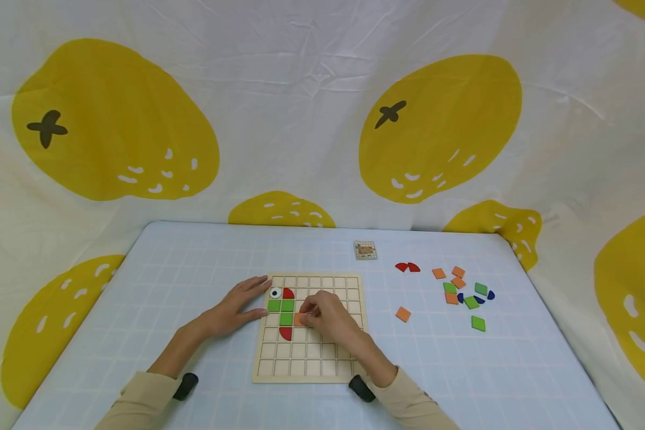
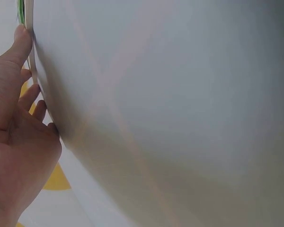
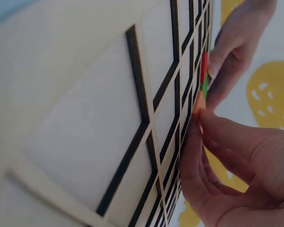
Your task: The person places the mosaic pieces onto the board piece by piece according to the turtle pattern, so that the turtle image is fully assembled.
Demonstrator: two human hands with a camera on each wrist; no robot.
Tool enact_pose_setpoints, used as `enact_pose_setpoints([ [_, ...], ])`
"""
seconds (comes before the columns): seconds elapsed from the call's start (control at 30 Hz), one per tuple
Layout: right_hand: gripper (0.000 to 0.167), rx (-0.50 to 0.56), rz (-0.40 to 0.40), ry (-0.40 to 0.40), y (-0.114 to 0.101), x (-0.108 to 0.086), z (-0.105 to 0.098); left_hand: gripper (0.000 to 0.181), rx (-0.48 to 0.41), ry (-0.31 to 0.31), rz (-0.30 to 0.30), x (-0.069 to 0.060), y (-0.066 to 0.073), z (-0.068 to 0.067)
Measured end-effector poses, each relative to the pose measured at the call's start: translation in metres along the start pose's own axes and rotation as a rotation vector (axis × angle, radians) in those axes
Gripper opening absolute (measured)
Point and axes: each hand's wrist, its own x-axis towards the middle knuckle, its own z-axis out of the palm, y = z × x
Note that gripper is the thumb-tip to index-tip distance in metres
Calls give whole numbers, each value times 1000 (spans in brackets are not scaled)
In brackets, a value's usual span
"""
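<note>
A wooden grid board [image 1: 305,368] lies on the table. In its upper left are a round eye piece [image 1: 275,293], green squares [image 1: 287,305], and red quarter pieces [image 1: 286,334]. The right hand [image 1: 330,318] pinches an orange square [image 1: 299,319] between thumb and fingers, at the cell beside the lower green square; the right wrist view shows this orange piece [image 3: 198,102] at the fingertips [image 3: 202,115]. With fingers spread, the left hand [image 1: 231,309] touches the board's left edge. In the left wrist view the left hand's [image 2: 19,118] thumb rests against that edge.
Loose orange squares [image 1: 403,314], green pieces [image 1: 478,323] and dark blue pieces [image 1: 491,295] lie on the table [image 1: 435,370] to the right. Two red pieces [image 1: 414,267] lie right of a small picture card [image 1: 365,250] behind the board. A patterned curtain [image 1: 301,119] hangs behind.
</note>
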Motion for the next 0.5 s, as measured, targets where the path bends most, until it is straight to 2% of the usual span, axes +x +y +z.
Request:
enact_pose_setpoints([
  [0.3,6,-6,-7,-13,1,-3,-3,71,8,-2,-3,0,3,-1],
  [0.5,8,15,-53,-23,6,-6,-9,71,14,-4,-4,0,1,-1],
])
